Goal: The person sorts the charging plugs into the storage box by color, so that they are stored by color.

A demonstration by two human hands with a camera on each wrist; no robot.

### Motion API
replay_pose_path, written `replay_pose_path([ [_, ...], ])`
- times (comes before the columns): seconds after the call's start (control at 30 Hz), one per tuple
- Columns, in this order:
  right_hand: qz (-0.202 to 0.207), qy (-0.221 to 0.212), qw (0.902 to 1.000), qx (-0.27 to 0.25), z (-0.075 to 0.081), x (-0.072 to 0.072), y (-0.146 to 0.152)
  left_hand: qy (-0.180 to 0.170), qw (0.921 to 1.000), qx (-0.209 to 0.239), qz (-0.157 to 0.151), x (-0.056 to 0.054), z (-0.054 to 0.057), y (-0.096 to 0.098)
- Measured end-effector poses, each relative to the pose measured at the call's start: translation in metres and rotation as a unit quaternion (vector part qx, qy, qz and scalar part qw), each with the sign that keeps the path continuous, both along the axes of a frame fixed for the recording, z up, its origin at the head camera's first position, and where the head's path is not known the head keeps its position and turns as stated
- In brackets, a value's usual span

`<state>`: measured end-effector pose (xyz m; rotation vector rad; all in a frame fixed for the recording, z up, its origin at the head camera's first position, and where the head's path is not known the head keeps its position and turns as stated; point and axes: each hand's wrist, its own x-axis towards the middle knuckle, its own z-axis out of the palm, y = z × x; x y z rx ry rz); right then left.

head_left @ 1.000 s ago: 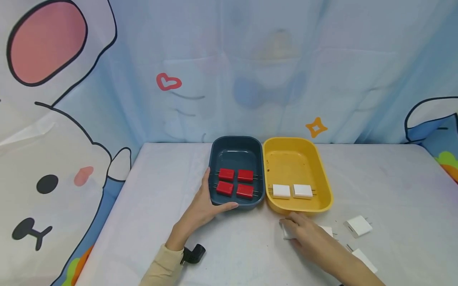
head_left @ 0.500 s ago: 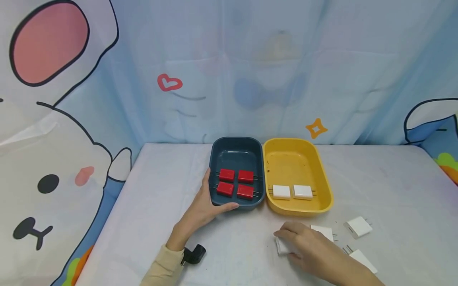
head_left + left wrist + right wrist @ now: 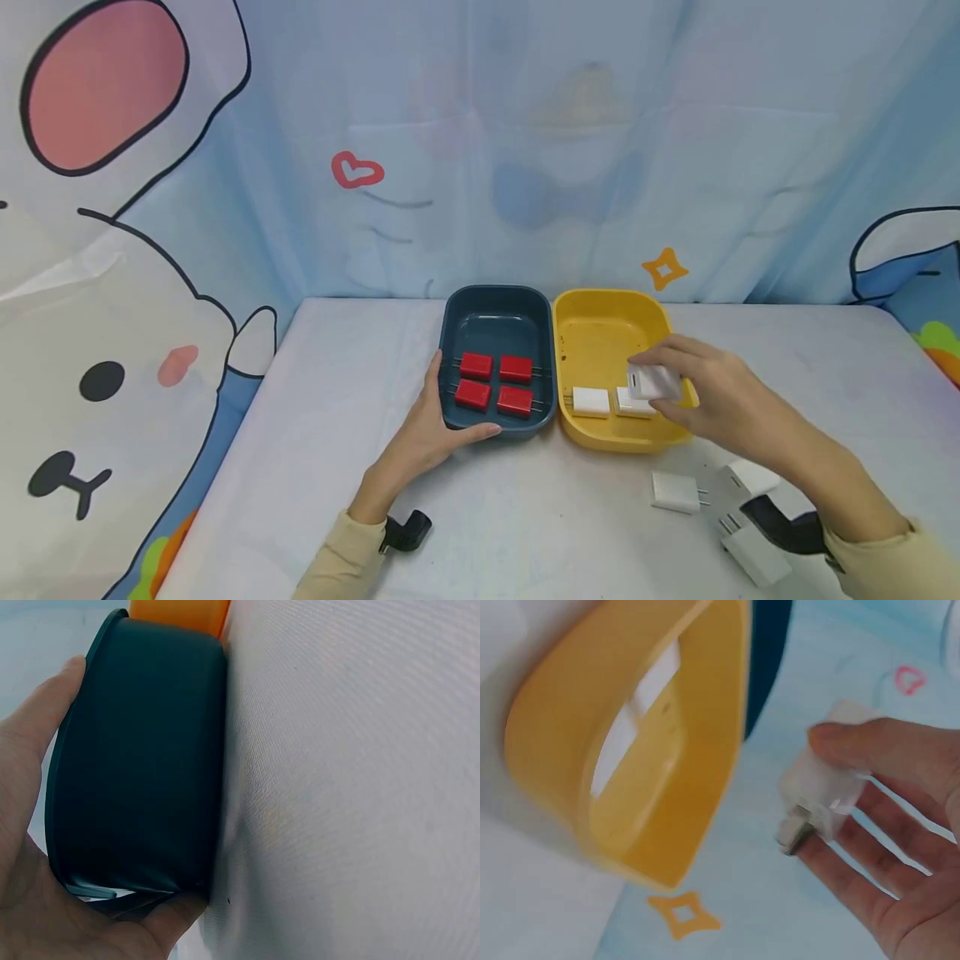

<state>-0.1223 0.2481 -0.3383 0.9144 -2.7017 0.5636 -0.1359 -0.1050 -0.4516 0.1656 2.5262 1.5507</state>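
- Backdrop: pale blue printed cloth, hanging beyond the table's far edge.
- Table: white-covered, with both trays near its far edge.
- Yellow tray: right of the table's middle.
- Dark blue tray: just beside the yellow one, on its left.
- Left hand: spread wide round the near left corner of the dark blue tray, thumb laid along the near edge, fingers against the left edge.
- Right hand: thumb and fingers brought together on a held white adapter, pinching it above the right side of the yellow tray (the right wrist view shows it apart from the tray wall).
- Loose white adapters: three on the table, off the yellow tray's near right corner, one partly hidden by the right arm's black wrist mount.
- Tray's white adapters: two, side by side along the yellow tray's near edge.
- Red adapters: four, in two rows towards the near edge of the dark blue tray, prongs pointing outward to its left and right edges.
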Motion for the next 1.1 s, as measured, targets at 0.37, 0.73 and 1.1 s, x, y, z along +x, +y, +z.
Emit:
replay_pose_path([
  [0.37,-0.033,-0.084,0.9955,0.029,-0.035,-0.059,0.008,0.005,1.0000,0.003,-0.007,-0.002,-0.002,-0.001],
  [0.73,-0.058,-0.156,0.9849,0.047,-0.066,-0.086,0.013,0.002,1.0000,-0.008,-0.004,-0.001,0.000,-0.001],
  [1.1,-0.049,-0.165,0.9814,0.084,-0.073,-0.094,0.006,0.004,0.9999,-0.010,-0.003,-0.001,0.001,-0.001],
])
